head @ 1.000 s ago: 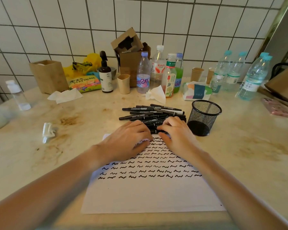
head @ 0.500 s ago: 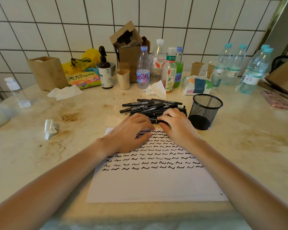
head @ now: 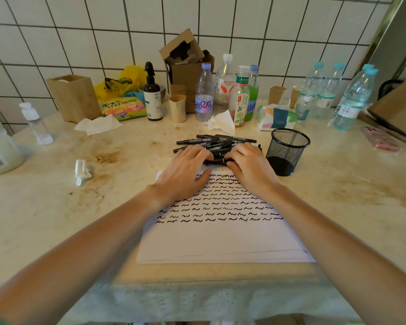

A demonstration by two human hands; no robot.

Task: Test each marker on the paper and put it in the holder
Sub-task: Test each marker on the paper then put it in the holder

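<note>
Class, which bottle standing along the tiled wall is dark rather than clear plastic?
The brown pump bottle, beside the beige cup; every other bottle there is see-through.
</note>
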